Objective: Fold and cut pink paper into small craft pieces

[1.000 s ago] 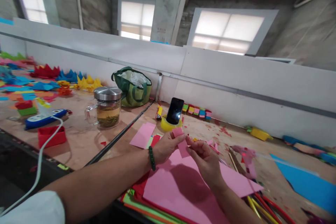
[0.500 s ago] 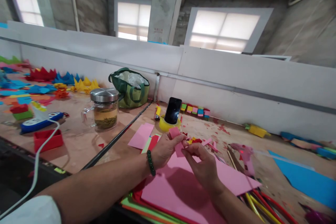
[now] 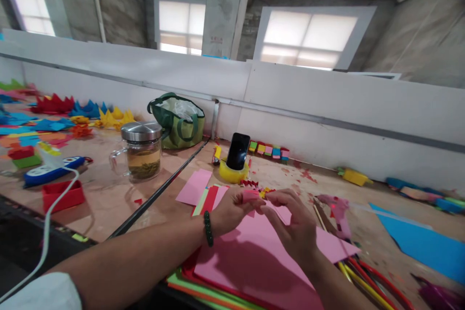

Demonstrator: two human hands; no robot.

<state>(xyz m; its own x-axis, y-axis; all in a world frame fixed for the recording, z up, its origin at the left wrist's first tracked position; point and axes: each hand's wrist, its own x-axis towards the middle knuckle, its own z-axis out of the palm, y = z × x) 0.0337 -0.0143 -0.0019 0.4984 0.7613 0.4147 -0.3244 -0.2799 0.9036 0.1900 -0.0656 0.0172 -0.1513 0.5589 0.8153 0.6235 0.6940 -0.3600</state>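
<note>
A small pink paper strip [image 3: 251,196] is bent into a curve between my hands. My left hand [image 3: 232,210], with a dark green bead bracelet [image 3: 208,228] at the wrist, is closed on the strip. The thumb and forefinger of my right hand [image 3: 292,220] curve round the strip's right end, partly hidden by my left fingertips. Beneath both hands lies a large pink paper sheet [image 3: 250,261], on top of a stack of coloured sheets [image 3: 203,290]. Smaller pink paper pieces [image 3: 194,187] lie beside my left hand.
A phone [image 3: 238,151] leans in a yellow tape roll [image 3: 233,172] just beyond my hands. To the left stand a glass tea mug [image 3: 143,155] and a green bag [image 3: 181,126]. A pink glue gun [image 3: 337,210], scissors [image 3: 366,281] and blue paper [image 3: 417,237] lie on the right.
The pink paper strip, upright and nearly flat before, is now folded down into a curve. My right hand's fingers have spread wider and shifted slightly right. The view has turned slightly right.
</note>
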